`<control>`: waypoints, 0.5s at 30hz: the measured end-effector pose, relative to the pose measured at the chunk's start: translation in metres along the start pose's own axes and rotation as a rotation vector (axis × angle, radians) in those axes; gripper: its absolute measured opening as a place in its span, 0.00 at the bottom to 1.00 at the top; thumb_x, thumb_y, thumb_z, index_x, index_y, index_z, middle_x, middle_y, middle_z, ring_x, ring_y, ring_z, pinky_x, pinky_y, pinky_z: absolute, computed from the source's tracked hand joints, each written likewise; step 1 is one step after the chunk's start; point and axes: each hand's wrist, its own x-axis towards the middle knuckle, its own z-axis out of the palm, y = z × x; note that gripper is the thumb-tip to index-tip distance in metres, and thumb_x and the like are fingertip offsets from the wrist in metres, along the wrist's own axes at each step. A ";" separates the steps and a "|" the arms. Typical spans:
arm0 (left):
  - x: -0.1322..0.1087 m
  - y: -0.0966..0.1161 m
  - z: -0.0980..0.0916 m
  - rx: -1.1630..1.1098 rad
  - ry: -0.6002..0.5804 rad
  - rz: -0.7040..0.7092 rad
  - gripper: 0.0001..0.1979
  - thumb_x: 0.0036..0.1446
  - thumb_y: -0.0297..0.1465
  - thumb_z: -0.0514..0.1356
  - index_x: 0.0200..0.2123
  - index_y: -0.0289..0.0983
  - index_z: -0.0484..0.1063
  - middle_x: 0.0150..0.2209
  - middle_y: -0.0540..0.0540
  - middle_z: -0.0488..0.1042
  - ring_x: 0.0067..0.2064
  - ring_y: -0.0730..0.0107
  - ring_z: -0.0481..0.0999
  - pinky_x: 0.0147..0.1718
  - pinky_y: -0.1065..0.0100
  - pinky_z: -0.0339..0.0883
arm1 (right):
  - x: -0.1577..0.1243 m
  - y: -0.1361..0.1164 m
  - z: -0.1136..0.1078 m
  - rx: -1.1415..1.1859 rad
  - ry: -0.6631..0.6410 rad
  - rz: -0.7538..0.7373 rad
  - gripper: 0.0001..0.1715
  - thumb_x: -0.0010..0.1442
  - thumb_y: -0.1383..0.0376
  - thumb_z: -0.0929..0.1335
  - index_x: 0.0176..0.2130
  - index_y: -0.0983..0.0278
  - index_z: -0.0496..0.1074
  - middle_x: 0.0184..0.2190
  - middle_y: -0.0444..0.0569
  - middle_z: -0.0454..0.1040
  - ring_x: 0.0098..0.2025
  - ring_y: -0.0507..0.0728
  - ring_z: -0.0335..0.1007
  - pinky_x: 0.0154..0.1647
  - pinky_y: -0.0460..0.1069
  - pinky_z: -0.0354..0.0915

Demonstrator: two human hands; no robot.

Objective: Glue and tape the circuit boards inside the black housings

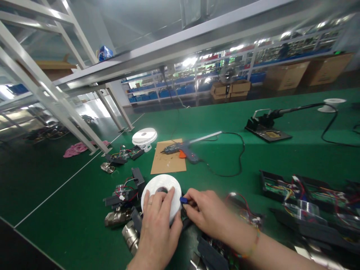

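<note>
A roll of white tape [176, 189] is in front of me, its flat round face turned up. My left hand [159, 223] grips it, fingers across the face near the centre hole and thumb at the edge. Against the roll's right edge, my right hand [206, 212] pinches a small blue piece [183, 200], whose kind I cannot make out. Left of the roll lie dark plastic housings [137, 178] with wires and metal threaded fittings [118, 217]. Below my right hand is another dark housing [210, 253], partly hidden by the hand and forearm.
A glue gun [182, 150] rests on a cardboard sheet [168, 165], its cord curving right. Several opened housings with wiring [306, 191] lie at right. Farther back are a soldering iron in its stand [267, 122], white reels [144, 137] and a metal shelf frame [70, 108].
</note>
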 end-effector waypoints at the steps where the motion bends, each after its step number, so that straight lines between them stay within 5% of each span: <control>1: -0.001 0.001 0.002 0.008 0.017 -0.010 0.28 0.63 0.33 0.57 0.66 0.43 0.61 0.50 0.39 0.75 0.54 0.50 0.76 0.63 0.36 0.60 | 0.000 0.000 0.001 0.005 0.011 0.020 0.06 0.61 0.73 0.68 0.37 0.64 0.75 0.30 0.50 0.81 0.31 0.59 0.77 0.30 0.48 0.58; 7: 0.003 0.020 0.015 0.151 0.236 -0.050 0.32 0.64 0.32 0.57 0.69 0.38 0.55 0.46 0.39 0.76 0.49 0.53 0.76 0.65 0.39 0.54 | 0.010 -0.002 0.005 0.135 0.064 0.194 0.09 0.57 0.76 0.67 0.30 0.63 0.70 0.29 0.49 0.82 0.30 0.56 0.79 0.28 0.45 0.63; 11: 0.012 0.029 -0.005 0.234 0.433 -0.052 0.39 0.62 0.32 0.59 0.72 0.37 0.48 0.45 0.39 0.75 0.48 0.54 0.75 0.66 0.40 0.54 | 0.020 0.005 0.007 0.247 0.006 0.308 0.11 0.60 0.74 0.63 0.29 0.61 0.64 0.27 0.50 0.82 0.25 0.54 0.77 0.25 0.44 0.67; 15: -0.009 -0.028 -0.049 0.242 0.535 -0.193 0.35 0.62 0.39 0.59 0.71 0.42 0.55 0.49 0.37 0.74 0.49 0.47 0.74 0.62 0.36 0.60 | 0.023 0.011 -0.001 0.256 -0.037 0.257 0.07 0.61 0.72 0.64 0.32 0.64 0.70 0.28 0.50 0.82 0.29 0.55 0.78 0.28 0.45 0.68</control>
